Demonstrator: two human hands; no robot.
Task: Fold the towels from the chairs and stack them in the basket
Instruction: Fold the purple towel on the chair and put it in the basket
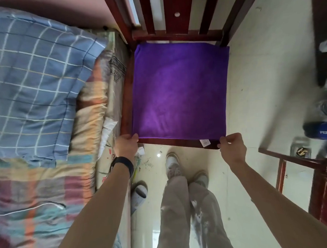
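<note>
A bed takes up the left side, with a blue checked pillow [35, 82] lying over a patchwork blanket of orange, teal and pink stripes [31, 195]. A pale tiled floor [269, 81] fills the right side.

Against the edge of the bed stands a dark red wooden chair with a slatted back [174, 37]. Part of a second dark red wooden piece of furniture [320, 182] shows at the lower right.

A square purple microfibre towel [178, 91] lies flat and smooth on the seat of the slatted chair and covers almost all of it. Its far edge meets the bottom rail of the chair back. Its near edge runs along the front of the seat.

The person stands in front of the chair in light grey trousers, and both bare forearms reach to that near edge. The left hand [126, 146] pinches the near left corner of the towel, thumb on top and fingers curled below. The right hand [232, 149] pinches the near right corner with curled fingers. The rest of the cloth stretches away from both hands towards the chair back.

Pale sneakers [173, 164] show on the floor below the seat, and a blue item printed PEPSI [322, 131] lies at the right edge. A black wristband [123, 164] sits on the left wrist. A small white label [204, 142] hangs from the near hem just beside the right hand.
</note>
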